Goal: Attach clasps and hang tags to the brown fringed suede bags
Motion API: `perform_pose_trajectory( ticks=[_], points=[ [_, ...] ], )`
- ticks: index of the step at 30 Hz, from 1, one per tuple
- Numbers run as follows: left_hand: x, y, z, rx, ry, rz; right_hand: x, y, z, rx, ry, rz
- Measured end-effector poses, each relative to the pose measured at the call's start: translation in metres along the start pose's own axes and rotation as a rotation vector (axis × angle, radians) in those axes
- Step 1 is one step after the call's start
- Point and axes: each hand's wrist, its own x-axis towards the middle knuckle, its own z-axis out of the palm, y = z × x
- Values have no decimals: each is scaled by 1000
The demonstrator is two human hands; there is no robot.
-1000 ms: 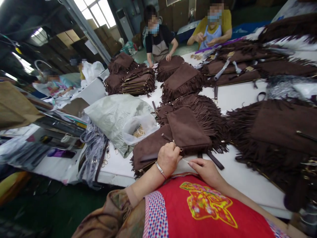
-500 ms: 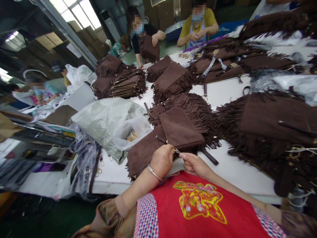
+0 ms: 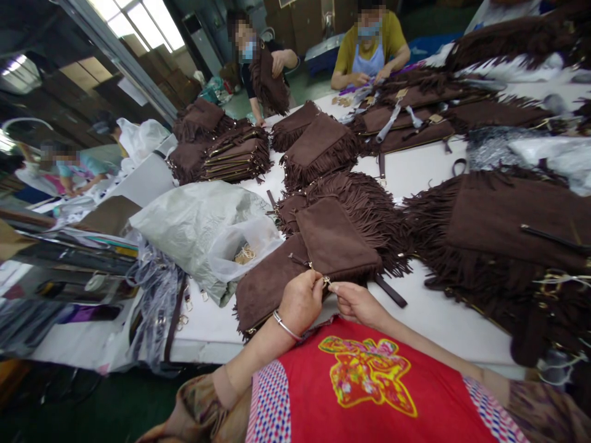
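My left hand (image 3: 302, 296), with a silver bangle at its wrist, is closed in a pinch on a small gold ring (image 3: 325, 280). Close beside it, my right hand (image 3: 359, 301) pinches a thin white string that runs to the ring; the fingers cover most of it. Both hands are over the near edge of a brown suede bag (image 3: 265, 277). Another brown bag (image 3: 341, 243) lies partly on top, with fringe behind it and a dark strap (image 3: 391, 290) sticking out at the right.
A clear plastic bag (image 3: 221, 246) holding tan tags with strings lies on a grey-green plastic sheet (image 3: 184, 215). Fringed bags (image 3: 517, 215) are heaped at the right. Zipped bags (image 3: 237, 157) are stacked farther back. Two co-workers (image 3: 369, 55) work across the white table (image 3: 462, 326).
My right hand has drawn closer to my left, and the visible stretch of white string between them is shorter. Across the table, a co-worker's held bag has tilted and shifted left.
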Motion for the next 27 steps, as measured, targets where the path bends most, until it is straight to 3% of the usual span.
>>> perform_pose_trajectory(
  ticks=[9,14,20,27],
  points=[
    [-9,-3,2,199,31,174,7,-6,8,37,18,-32],
    [-1,-7,-6,241,23,209,9,-6,12,23,53,-39],
    [12,-9,-17,501,-134,309,10,-6,14,15,98,-47],
    [15,-3,-13,609,-140,380,9,-6,15,3,100,-57]
  ],
)
